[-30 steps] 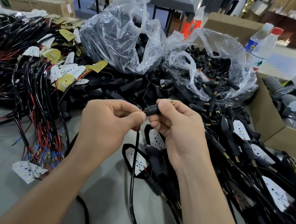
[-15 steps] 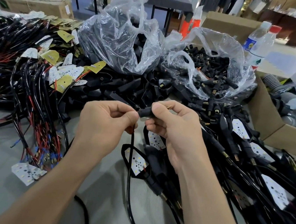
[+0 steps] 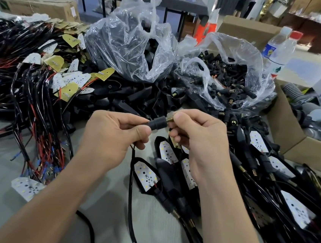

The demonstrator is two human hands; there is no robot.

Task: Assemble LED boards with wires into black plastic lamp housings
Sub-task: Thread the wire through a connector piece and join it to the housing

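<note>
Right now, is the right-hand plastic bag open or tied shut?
Open. The plastic bag gapes wide at its mouth, and the small black connectors inside show uncovered.

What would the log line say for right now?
left hand: pinches black sleeve | right hand: pinches brass threaded end | wire: hangs down

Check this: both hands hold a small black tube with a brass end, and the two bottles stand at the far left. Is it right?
Not quite. The head view shows the two bottles at the far right. The left hand and right hand do hold the black tube.
</note>
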